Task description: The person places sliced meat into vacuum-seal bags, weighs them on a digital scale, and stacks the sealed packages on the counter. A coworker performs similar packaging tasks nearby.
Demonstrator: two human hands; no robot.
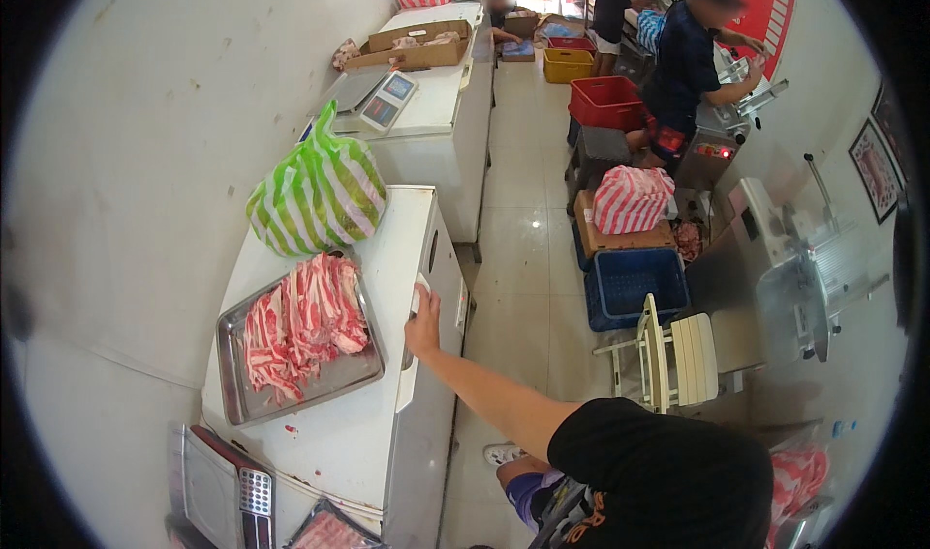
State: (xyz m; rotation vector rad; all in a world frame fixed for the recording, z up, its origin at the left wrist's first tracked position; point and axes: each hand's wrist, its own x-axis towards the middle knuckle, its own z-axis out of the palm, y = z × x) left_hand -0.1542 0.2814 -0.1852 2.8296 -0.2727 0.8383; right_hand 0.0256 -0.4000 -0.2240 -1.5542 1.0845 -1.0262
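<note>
My right arm comes up from the lower right in a black sleeve. It reaches left to a white chest freezer [354,462], where my right hand [423,324] is closed around the right edge of the freezer lid, by a white handle-like part. On the lid, left of the hand, a shallow metal tray [339,386] bears strips of raw red-and-white meat [305,317]. Behind the tray sits a full green-and-white striped plastic bag [320,191], gathered at the top. My left hand is out of view.
A scale [218,486] and packed meat [334,530] lie near left. Beyond stands a second freezer [436,152] with a scale [387,104] and cardboard box [417,55]. Blue crate [635,283], folding chair [678,360] and slicer [794,288] line the right; a co-worker [683,75] works farther back.
</note>
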